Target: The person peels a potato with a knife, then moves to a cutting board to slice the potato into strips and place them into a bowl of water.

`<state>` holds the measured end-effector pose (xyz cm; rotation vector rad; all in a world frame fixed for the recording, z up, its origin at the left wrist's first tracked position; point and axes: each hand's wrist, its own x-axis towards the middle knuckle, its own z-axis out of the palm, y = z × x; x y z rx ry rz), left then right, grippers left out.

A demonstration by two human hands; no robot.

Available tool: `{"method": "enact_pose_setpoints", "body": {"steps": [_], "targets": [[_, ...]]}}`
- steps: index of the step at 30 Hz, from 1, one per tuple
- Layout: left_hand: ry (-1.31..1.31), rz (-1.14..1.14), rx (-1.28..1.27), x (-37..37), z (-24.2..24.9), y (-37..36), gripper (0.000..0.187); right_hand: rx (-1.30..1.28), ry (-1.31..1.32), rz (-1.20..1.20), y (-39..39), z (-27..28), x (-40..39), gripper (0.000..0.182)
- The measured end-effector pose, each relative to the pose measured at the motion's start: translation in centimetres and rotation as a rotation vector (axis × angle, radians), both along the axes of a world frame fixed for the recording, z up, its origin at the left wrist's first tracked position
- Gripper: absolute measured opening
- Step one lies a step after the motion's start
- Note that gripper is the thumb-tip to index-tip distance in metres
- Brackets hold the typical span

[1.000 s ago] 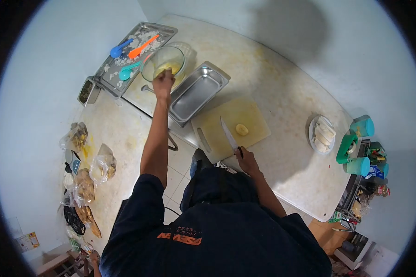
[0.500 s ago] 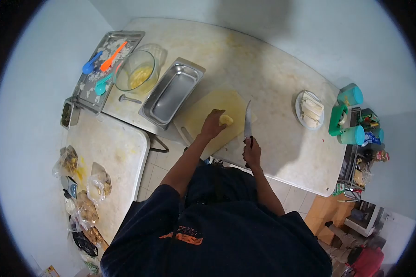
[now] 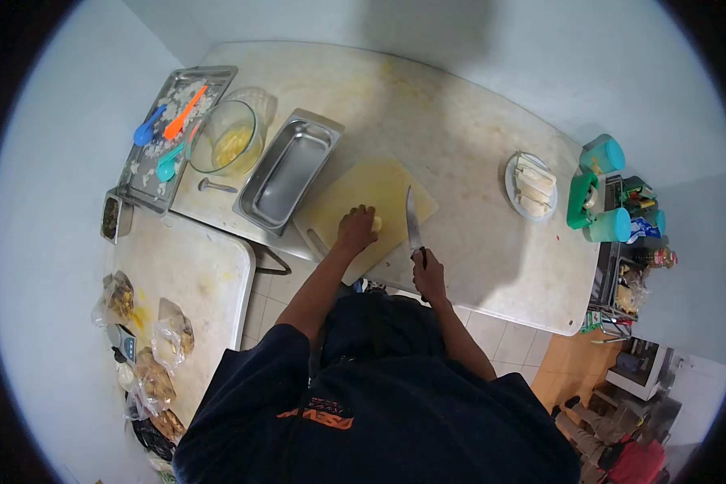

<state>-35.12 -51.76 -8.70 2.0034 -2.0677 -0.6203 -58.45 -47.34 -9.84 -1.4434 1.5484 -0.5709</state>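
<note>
My left hand (image 3: 356,230) is closed, its fingers curled over a small pale yellow piece of food (image 3: 377,223), whose exact kind I cannot make out. The piece rests on the yellowish cutting board (image 3: 383,181), mostly covered by my fingers. In my right hand (image 3: 429,276) is a large kitchen knife (image 3: 413,219), gripped by its dark handle. Its blade points away from me, above the right part of the board and apart from the food. An oblong steel pan (image 3: 289,171) stands left of the board, its inside bare.
A glass bowl (image 3: 234,149) with yellow contents and a spoon (image 3: 216,186) stand near a metal tray (image 3: 149,181) of white bits. A plate (image 3: 510,187) of white blocks lies right. Bagged food (image 3: 172,331) fills the left table; a person (image 3: 629,460) is lower right.
My left hand has turned and its fingers now cover more of the piece. The knife has come left, nearer to my left hand. The whole view has shifted slightly.
</note>
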Motion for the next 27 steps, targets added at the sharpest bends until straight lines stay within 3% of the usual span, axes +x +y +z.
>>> {"method": "enact_pose_setpoints", "body": {"steps": [3,6,11,12,18,24,27], "targets": [[0.110,0.314,0.087,1.5,0.1,2.1,0.056,-0.092,-0.012,0.069,-0.6,-0.7,0.8,0.034],[0.218,0.615,-0.086,2.3,-1.3,4.1,0.055,-0.061,0.013,0.125,-1.1,-0.9,1.9,0.034],[0.558,0.814,-0.097,3.0,-3.2,5.7,0.045,-0.012,0.093,0.329,-1.9,2.6,3.8,0.035],[0.648,0.839,-0.096,3.1,-2.8,5.8,0.043,0.002,0.116,0.374,-2.0,3.4,4.1,0.035],[0.518,0.794,-0.188,3.0,-2.1,5.7,0.030,-0.200,0.203,0.611,-1.5,1.8,5.1,0.029],[0.489,0.687,-0.195,2.2,-2.5,5.3,0.030,-0.150,0.242,0.619,-1.5,2.8,5.7,0.029],[0.579,0.760,-0.198,1.6,-2.3,5.4,0.030,-0.139,0.238,0.624,-1.5,2.0,5.9,0.030]]}}
